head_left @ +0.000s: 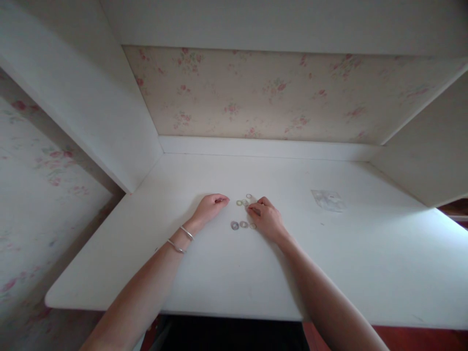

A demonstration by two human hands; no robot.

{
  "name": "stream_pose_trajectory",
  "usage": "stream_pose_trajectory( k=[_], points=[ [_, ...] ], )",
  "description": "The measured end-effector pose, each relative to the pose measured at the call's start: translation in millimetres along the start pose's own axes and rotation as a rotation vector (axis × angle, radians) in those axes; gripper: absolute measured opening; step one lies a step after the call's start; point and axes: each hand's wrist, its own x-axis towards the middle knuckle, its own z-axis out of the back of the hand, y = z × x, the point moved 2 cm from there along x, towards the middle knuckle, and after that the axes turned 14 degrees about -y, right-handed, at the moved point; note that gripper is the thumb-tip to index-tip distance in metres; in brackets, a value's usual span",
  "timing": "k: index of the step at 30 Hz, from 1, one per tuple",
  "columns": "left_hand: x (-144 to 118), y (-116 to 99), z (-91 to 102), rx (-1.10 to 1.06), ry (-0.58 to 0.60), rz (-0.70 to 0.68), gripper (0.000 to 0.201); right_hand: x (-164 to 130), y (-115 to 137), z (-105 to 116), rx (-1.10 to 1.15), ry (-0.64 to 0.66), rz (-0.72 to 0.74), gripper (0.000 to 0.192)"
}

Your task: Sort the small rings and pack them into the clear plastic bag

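Note:
Several small rings lie on the white desk (219,273) between my hands: a grey ring (234,225) with two paler ones beside it, and a greenish ring (239,203) with others just behind it. My right hand (266,218) rests on the desk with its fingertips pinched at one of the far rings; whether it grips the ring is unclear. My left hand (211,206) lies loosely curled on the desk to the left of the rings, touching none of them. Two silver bangles (182,239) sit on my left wrist.
A small clear plastic bag (328,200) lies flat on the desk to the right. White side panels (109,122) enclose the desk on both sides. A floral wallpaper (278,92) backs the alcove, with a shelf overhead.

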Motion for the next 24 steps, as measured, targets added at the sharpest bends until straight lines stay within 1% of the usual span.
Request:
stream_pose_trajectory(
  k=[4, 7, 9, 13, 15, 20, 24],
  points=[
    [0, 4, -1.6, -0.028, 0.0, -0.005, 0.027, 0, 1, -1, -0.007, 0.049, 0.031, 0.023],
    [-1, 4, -1.6, -0.03, 0.005, -0.006, 0.027, 0, 2, -1, -0.006, 0.06, 0.056, 0.024],
    [-1, 4, -1.1, -0.028, 0.007, -0.006, 0.028, -1, 1, 0, 0.056, 0.038, 0.06, 0.024],
    [-1, 3, -0.1, -0.033, 0.007, -0.011, 0.03, -4, -1, 6, 0.257, -0.043, 0.054, 0.024],
    [-1, 3, 0.1, -0.039, 0.008, -0.018, 0.03, -9, 1, 10, 0.299, -0.048, 0.073, 0.023],
    [-1, 2, 0.3, -0.053, 0.023, -0.019, 0.03, -24, 15, 18, 0.287, 0.025, 0.197, 0.021],
    [-2, 2, 0.7, -0.048, 0.024, -0.023, 0.029, -28, 21, 20, 0.252, 0.069, 0.269, 0.02]
  ],
)
